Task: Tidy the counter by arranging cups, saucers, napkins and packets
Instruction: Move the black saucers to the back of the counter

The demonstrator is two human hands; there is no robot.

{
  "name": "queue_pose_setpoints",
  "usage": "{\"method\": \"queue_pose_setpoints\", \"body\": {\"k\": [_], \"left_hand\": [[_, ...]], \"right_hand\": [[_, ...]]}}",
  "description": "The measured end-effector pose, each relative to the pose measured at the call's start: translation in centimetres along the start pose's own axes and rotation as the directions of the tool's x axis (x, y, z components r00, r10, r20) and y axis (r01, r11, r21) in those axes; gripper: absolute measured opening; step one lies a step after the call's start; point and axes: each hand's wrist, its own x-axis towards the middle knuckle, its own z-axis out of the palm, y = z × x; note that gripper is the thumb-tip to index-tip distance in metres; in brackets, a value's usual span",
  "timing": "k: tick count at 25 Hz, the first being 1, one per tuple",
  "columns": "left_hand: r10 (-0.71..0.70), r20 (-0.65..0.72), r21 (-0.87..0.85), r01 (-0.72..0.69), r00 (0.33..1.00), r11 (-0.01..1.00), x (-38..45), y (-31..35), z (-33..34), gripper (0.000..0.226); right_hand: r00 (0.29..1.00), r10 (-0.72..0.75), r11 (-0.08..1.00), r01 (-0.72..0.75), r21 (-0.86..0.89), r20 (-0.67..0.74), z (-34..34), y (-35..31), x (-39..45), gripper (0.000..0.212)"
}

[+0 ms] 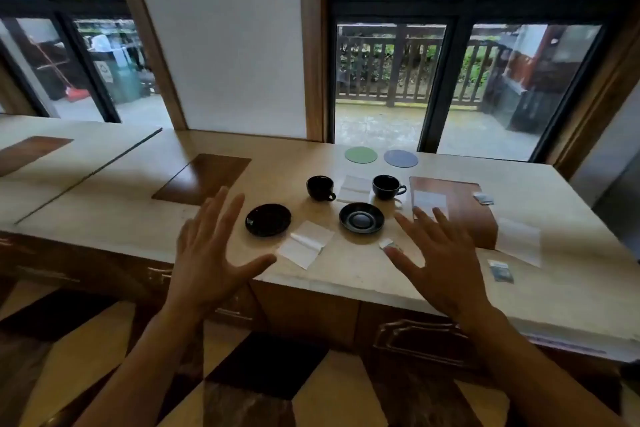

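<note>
Two black cups stand on the beige counter [346,270]: the left cup [320,187] and the right cup [387,186], with a white napkin [355,188] between them. In front lie a left black saucer [268,220] and a right black saucer [361,217]. A partly folded napkin [306,244] lies near the front edge. More napkins lie at the right [430,202] and far right [518,241]. Small packets lie by my right thumb [388,244], at the far right [483,198] and near the front right [500,270]. My left hand [211,253] and my right hand [440,263] hover above the counter's front, fingers spread, holding nothing.
A green coaster [361,154] and a blue coaster [400,158] lie at the back by the window. Dark wood inlays [202,178] are set into the counter. A white wall panel [225,45] stands behind, and cabinet drawers [408,333] sit below the edge.
</note>
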Motion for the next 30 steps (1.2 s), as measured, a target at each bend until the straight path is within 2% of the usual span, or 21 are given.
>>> {"method": "queue_pose_setpoints", "body": {"k": [4,8,15,25,30], "left_hand": [[-0.079,0.075,0.040,0.076,0.994,0.996,-3.7,-3.8,0.1,0.100],[-0.134,0.126,0.023,0.132,0.983,0.991,-5.6,-8.1,-0.5,0.101],[-0.151,0.182,-0.022,0.157,0.972,0.987,-4.8,-12.8,0.4,0.101],[-0.141,0.223,-0.027,0.150,0.965,0.988,5.7,-15.3,6.7,0.105],[-0.161,0.260,0.010,0.164,0.952,0.986,13.0,-15.7,11.0,0.111]], "right_hand": [[0.998,-0.040,0.999,0.039,0.014,0.053,3.0,-3.5,0.2,0.069],[0.997,-0.070,0.997,0.069,0.024,0.045,5.2,-7.4,1.0,0.066],[0.995,-0.059,0.996,0.053,0.067,0.083,8.0,-12.1,2.3,0.073],[0.992,-0.083,0.988,0.070,0.135,0.093,14.3,-10.1,12.1,0.070],[0.979,-0.111,0.980,0.079,0.185,0.171,17.8,-7.5,19.3,0.073]]}}
